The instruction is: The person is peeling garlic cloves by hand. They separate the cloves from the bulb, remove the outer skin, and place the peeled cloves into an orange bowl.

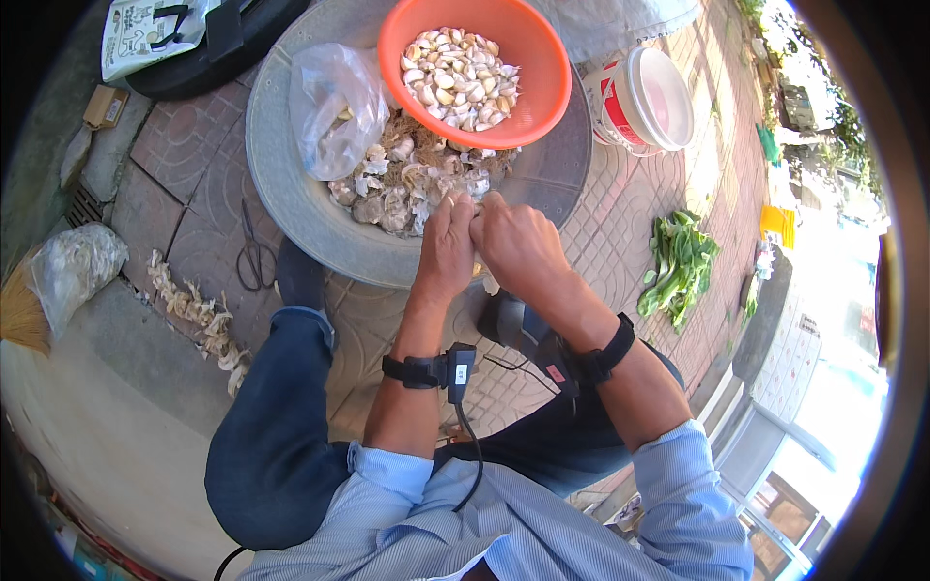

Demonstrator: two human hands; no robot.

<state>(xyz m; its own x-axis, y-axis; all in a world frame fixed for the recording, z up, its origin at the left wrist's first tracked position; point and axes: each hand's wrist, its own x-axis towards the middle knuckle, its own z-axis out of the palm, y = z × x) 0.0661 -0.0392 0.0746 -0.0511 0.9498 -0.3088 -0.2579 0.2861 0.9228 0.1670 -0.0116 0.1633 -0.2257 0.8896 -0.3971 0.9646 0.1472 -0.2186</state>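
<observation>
My left hand [448, 243] and my right hand [522, 236] meet above the near rim of a wide grey metal basin [305, 231]. The fingers of both are pinched together on a small pale piece of garlic [476, 208], which they mostly hide. Just beyond my fingertips, whole garlic bulbs [381, 207] with dry roots and loose papery skins lie in the basin. An orange plastic bowl [546, 94] of separated garlic cloves [461, 80] rests tilted over the basin's far side. Left of it sits a crumpled clear plastic bag [338, 109] with a little inside.
A white plastic bucket [657, 102] stands right of the basin, with leafy greens [679, 269] on the paving nearer me. Scissors [254, 261] and a strip of dried garlic stalks [196, 312] lie left. A filled plastic bag [80, 261] and a broom [23, 309] are farther left.
</observation>
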